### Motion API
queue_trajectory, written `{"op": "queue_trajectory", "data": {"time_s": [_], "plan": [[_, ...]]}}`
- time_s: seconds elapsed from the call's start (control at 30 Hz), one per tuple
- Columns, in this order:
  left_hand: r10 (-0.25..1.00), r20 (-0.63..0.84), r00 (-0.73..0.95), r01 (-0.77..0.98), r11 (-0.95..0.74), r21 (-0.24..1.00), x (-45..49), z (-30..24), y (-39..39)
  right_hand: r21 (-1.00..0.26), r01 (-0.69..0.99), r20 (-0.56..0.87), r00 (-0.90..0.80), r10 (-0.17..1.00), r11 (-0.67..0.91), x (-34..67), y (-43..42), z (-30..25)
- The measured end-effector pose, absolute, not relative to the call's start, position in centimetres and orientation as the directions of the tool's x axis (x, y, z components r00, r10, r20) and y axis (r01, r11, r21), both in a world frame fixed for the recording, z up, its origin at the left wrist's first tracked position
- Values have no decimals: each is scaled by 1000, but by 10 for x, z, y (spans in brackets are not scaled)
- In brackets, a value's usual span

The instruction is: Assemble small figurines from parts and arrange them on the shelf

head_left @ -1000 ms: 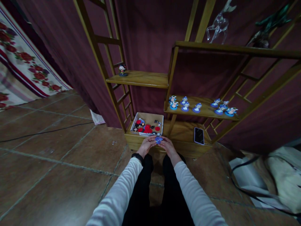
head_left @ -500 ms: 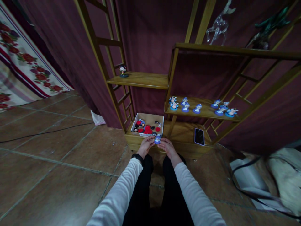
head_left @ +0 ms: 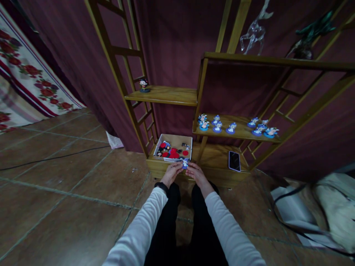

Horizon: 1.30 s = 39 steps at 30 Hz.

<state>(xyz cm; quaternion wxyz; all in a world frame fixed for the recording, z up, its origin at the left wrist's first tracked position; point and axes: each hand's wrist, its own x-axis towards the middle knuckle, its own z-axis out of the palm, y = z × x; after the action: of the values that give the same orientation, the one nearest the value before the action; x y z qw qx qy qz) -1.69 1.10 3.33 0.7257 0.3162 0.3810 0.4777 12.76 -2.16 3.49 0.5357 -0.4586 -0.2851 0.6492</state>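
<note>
Between my two hands, just in front of the box, is a small blue-and-white figurine (head_left: 185,163) on a purple base. My left hand (head_left: 172,173) pinches it from the left, a dark band round the wrist. From the right, the fingertips of my right hand (head_left: 196,173) close on its other side. Right behind it, the open cardboard box (head_left: 181,139) holds red discs and several loose figurine pieces. Similar figurines (head_left: 217,127) with purple or blue bases stand on the middle right shelf (head_left: 241,129).
A dark-haired figurine (head_left: 143,85) stands on the left shelf (head_left: 172,94). A phone (head_left: 234,161) lies on the bottom board. Glass horse (head_left: 255,33) and green sculpture (head_left: 310,37) stand on the upper shelf. A pale bag (head_left: 335,207) with a black strap is on the floor at right.
The figurine in my hands has tipped more upright, its head now toward the box. Both hands stay at nearly the same place. The view has shifted slightly.
</note>
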Motion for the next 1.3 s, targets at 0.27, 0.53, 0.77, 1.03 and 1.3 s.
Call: {"op": "queue_trajectory", "data": {"time_s": [0.27, 0.53, 0.77, 1.03, 1.3], "plan": [[923, -202, 327, -436, 337, 835, -15, 39, 6, -877, -411, -275, 1, 961, -250, 127, -26, 41], [897, -228, 378, -456, 395, 798, -17, 34, 9, -863, -442, -283, 25, 959, -243, 127, -23, 35], [898, -216, 383, -461, 388, 798, -17, 32, 10, -855, -438, -299, -21, 954, -277, 128, -21, 33], [923, -212, 322, -485, 353, 800, -14, 33, 10, -863, -439, -284, 11, 959, -250, 128, -22, 34], [915, -196, 353, -450, 350, 822, -13, 37, 8, -840, -477, -313, 37, 949, -259, 127, -20, 33]]}}
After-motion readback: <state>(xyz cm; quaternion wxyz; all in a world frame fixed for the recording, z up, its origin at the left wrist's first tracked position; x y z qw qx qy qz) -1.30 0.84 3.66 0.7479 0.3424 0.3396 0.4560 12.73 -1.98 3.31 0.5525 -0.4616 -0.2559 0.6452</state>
